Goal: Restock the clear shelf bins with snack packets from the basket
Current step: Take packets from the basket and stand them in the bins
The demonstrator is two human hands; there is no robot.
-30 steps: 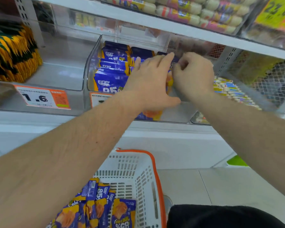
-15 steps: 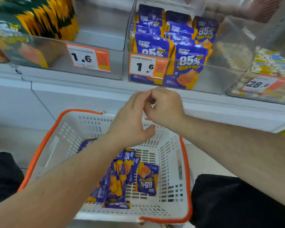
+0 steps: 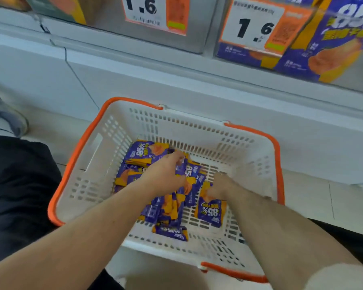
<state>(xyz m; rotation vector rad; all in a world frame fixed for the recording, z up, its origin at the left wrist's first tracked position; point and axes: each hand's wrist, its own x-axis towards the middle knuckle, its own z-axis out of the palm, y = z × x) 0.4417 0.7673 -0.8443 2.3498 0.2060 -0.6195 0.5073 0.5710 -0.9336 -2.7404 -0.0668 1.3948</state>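
A white basket with an orange rim (image 3: 105, 141) stands on the floor below the shelf. Several purple-and-orange snack packets (image 3: 145, 151) lie piled in it. My left hand (image 3: 166, 174) reaches into the pile, its fingers curled over packets near the middle. Just right of it, my right hand (image 3: 218, 185) pinches the top edge of a single snack packet (image 3: 210, 210) that lies apart from the pile. The clear shelf bin (image 3: 231, 50) at the top right holds more of the same packets behind a "1.6" price label.
A second clear bin (image 3: 199, 28) with a "1.6" label sits left of the stocked one. The white shelf base (image 3: 176, 80) runs behind the basket. My dark trouser leg (image 3: 19, 185) and a shoe (image 3: 8, 120) are at the left.
Both hands left the shelf bin, came down over the basket and now reach into the packets. The view has tilted down towards the basket.
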